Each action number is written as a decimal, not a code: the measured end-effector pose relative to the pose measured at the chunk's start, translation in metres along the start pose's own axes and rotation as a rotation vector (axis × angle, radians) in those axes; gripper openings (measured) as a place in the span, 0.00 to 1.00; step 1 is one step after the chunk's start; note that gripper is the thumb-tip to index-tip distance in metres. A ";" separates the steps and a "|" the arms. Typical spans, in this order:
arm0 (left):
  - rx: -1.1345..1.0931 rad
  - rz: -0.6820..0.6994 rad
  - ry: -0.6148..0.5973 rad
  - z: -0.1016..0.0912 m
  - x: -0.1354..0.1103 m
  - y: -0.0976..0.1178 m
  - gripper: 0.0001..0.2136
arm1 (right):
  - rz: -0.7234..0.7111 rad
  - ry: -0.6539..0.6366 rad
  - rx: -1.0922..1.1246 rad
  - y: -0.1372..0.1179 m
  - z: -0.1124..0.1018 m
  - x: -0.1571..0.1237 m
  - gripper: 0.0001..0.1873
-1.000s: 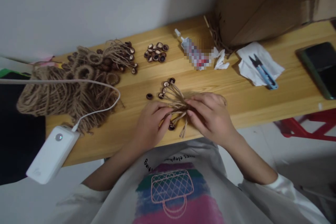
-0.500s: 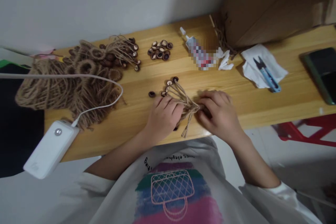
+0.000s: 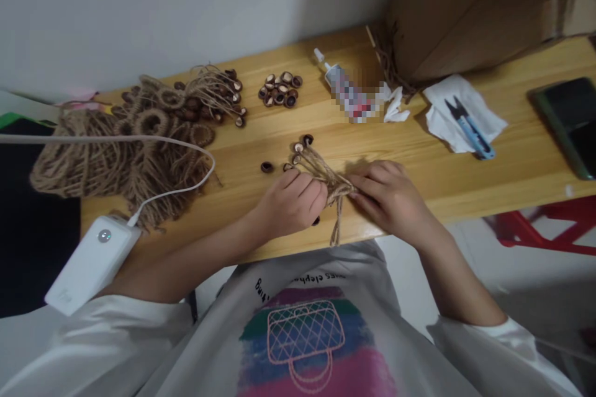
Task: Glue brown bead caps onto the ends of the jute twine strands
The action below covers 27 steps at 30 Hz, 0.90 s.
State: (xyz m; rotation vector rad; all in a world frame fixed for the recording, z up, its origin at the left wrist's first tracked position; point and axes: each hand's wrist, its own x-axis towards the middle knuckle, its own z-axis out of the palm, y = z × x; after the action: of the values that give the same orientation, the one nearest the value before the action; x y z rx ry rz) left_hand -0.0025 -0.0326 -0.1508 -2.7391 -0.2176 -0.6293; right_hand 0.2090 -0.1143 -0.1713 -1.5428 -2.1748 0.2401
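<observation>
A bundle of jute cords (image 3: 321, 164) with dark nut-shell halves (image 3: 298, 147) at the cord ends lies near the front of the wooden table. My left hand (image 3: 294, 203) is closed over the cords, its fingertips hidden beneath it. My right hand (image 3: 391, 195) pinches the gathered end of the bundle from the right. Between the hands the cords come together at a knot, and a loose end (image 3: 337, 223) hangs toward the table's front edge. One separate shell half (image 3: 267, 167) sits just left of the bundle.
A heap of jute cord pieces (image 3: 107, 155) and a corded white power bank (image 3: 93, 263) are at left. Behind lie a pile of shell halves (image 3: 280, 89) and a glue tube (image 3: 347, 93). Thread snips (image 3: 470, 128) rest on a tissue (image 3: 437, 105), left of a phone (image 3: 570, 127). A cardboard box (image 3: 465, 12) stands behind.
My left hand has curled tighter over the cords, its forearm swinging lower and left. The loose cord end has shifted slightly right. My right hand keeps its pinch on the bundle.
</observation>
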 end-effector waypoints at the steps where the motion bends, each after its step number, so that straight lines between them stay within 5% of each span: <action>1: -0.005 0.014 -0.015 0.000 0.001 0.000 0.07 | -0.004 0.009 -0.007 0.000 0.001 -0.001 0.12; 7: -0.135 -0.062 -0.196 0.005 0.001 0.002 0.13 | 0.004 0.117 -0.126 -0.005 0.011 -0.002 0.10; 13: -0.514 -0.318 -0.473 0.003 0.007 -0.001 0.11 | 0.031 0.145 -0.213 -0.012 0.018 -0.004 0.09; 21: -0.937 -0.746 -0.636 0.000 0.014 -0.009 0.17 | 0.007 0.183 -0.260 -0.011 0.021 -0.006 0.08; 27: -0.777 -0.615 -0.545 0.001 0.009 -0.008 0.09 | 0.030 0.192 -0.222 -0.011 0.020 -0.004 0.07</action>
State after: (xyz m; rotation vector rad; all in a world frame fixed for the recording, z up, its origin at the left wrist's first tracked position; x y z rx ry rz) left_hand 0.0041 -0.0244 -0.1453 -3.5576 -1.1970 -0.0523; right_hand 0.1919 -0.1197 -0.1861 -1.6436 -2.0829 -0.1403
